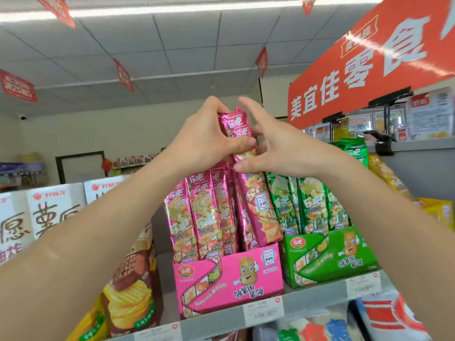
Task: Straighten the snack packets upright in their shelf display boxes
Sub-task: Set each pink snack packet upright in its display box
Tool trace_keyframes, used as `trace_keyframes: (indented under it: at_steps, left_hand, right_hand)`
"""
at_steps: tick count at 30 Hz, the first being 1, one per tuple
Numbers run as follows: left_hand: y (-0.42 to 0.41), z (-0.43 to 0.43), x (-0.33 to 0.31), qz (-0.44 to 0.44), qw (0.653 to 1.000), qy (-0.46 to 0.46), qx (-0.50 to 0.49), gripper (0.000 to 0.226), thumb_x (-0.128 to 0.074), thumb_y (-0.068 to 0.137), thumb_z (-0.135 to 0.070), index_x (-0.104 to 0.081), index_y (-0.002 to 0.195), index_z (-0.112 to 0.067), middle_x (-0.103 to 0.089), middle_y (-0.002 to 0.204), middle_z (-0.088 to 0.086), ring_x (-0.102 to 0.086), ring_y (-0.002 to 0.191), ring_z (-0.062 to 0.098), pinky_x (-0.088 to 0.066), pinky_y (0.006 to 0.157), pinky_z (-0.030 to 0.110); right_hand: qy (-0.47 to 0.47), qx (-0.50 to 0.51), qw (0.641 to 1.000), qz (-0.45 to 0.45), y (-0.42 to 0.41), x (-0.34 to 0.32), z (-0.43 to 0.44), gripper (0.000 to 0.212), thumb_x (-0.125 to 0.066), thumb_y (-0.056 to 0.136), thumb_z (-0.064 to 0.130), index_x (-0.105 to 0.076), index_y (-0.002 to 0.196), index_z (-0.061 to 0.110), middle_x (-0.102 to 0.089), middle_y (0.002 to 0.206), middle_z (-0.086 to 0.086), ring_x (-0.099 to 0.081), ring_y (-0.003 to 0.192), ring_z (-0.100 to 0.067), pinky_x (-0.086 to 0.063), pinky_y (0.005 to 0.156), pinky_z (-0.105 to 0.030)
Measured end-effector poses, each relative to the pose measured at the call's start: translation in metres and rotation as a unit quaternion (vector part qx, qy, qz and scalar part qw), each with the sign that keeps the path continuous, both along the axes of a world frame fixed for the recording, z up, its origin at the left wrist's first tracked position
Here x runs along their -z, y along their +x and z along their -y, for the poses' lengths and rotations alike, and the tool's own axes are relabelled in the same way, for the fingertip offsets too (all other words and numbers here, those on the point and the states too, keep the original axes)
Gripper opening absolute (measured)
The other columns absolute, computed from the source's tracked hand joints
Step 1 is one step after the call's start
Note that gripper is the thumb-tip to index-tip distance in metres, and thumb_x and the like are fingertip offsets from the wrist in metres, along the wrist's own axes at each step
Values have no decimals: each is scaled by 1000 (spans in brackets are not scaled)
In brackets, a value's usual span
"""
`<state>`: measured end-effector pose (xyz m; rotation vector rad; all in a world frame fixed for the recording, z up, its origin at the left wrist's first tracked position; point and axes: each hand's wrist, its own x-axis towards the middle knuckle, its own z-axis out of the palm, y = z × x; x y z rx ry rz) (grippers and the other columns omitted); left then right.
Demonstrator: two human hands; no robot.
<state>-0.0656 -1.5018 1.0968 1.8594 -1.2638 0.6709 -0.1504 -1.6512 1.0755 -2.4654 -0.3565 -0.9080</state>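
Observation:
A pink display box (229, 281) stands on the top shelf with several tall pink snack packets (197, 212) upright in it. One pink packet (236, 126) is raised above the others, its top near the ceiling line. My left hand (209, 136) grips this raised packet from the left, thumb across its front. My right hand (275, 148) is at its right side, fingers spread, thumb touching the rightmost leaning pink packet (256, 205). Beside it on the right, a green display box (330, 257) holds several green packets (310, 203).
White snack boxes (49, 212) and a brown chip bag (138, 286) stand left of the pink box. A red overhead sign (364, 70) hangs at the upper right. The grey shelf edge (307, 303) carries price labels, with more packets on the shelf below.

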Motion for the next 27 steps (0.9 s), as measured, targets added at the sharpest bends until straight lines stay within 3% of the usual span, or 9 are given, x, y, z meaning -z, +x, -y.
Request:
trace_keyframes:
  at_steps: [2, 4, 8, 10, 12, 14, 20, 23, 27]
  left_hand:
    - [1, -4, -3, -13, 999, 30, 17, 54, -84, 64, -46, -44, 94, -26, -74, 78, 3, -72, 62, 20, -58, 60, 38]
    - [2, -10, -11, -47, 996, 46, 57, 52, -77, 64, -52, -49, 98, -25, -75, 87, 8, -73, 78, 29, -59, 75, 49]
    - [17, -13, -28, -84, 993, 36, 69, 18, -53, 98, -35, -64, 107, -25, -76, 97, -5, -71, 91, 14, -57, 87, 39]
    - [22, -4, -27, 20, 987, 155, -36, 22, -52, 94, -24, -66, 111, -24, -72, 103, -10, -67, 94, 12, -55, 86, 33]
    - [22, 10, -16, 113, 937, 308, -116, 23, -60, 89, -28, -67, 108, -19, -70, 97, -6, -64, 89, 18, -50, 74, 27]
    - [23, 22, -7, 155, 902, 375, -151, 28, -67, 84, -38, -67, 98, -14, -69, 84, 1, -62, 75, 22, -47, 62, 28]
    - [25, 29, -14, 164, 894, 384, -164, 43, -75, 78, -47, -71, 102, -11, -71, 87, 2, -64, 78, 23, -52, 70, 34]
    - [23, 28, -12, 220, 894, 359, -156, 32, -76, 76, -44, -74, 89, -15, -69, 73, 1, -61, 65, 17, -45, 57, 28]
    - [22, 22, -5, 261, 896, 331, -136, 27, -77, 75, -35, -67, 72, -11, -64, 64, 4, -58, 60, 20, -42, 52, 28]
  right_hand:
    - [7, -3, 999, 41, 5, 6, 0, 108, -85, 75, 22, -13, 154, 33, -62, 99, 23, -57, 71, 14, -46, 75, -14]
    - [32, -24, 997, 72, 6, 7, 1, 100, -86, 73, 13, -25, 150, 30, -61, 77, 28, -57, 58, 12, -43, 62, -7]
    - [114, -41, 986, 113, -7, 6, 6, 111, -84, 73, 5, -14, 151, 42, -71, 106, -1, -73, 77, -17, -60, 79, -38]
    - [107, -29, 988, 104, -14, 5, 8, 114, -84, 74, 7, -10, 149, 50, -70, 110, -4, -73, 83, -28, -58, 85, -46]
    - [98, -22, 992, 79, -17, 4, 8, 106, -85, 73, 10, -19, 147, 49, -68, 111, -3, -72, 87, -33, -57, 87, -49]
    - [87, -4, 993, 76, -18, 4, 8, 92, -86, 71, 14, -31, 139, 41, -68, 104, -5, -71, 83, -33, -57, 82, -52]
    - [127, 5, 988, 92, -26, 1, 11, 66, -85, 70, 18, -43, 119, 34, -68, 86, -7, -68, 68, -20, -59, 68, -52]
    - [128, 9, 984, 127, -26, 1, 5, 56, -82, 70, 22, -45, 112, 32, -67, 85, -7, -63, 66, -16, -58, 68, -53]
    - [82, 18, 989, 125, -24, 8, -1, 52, -80, 71, 26, -45, 109, 28, -66, 82, -3, -64, 77, -30, -54, 73, -54]
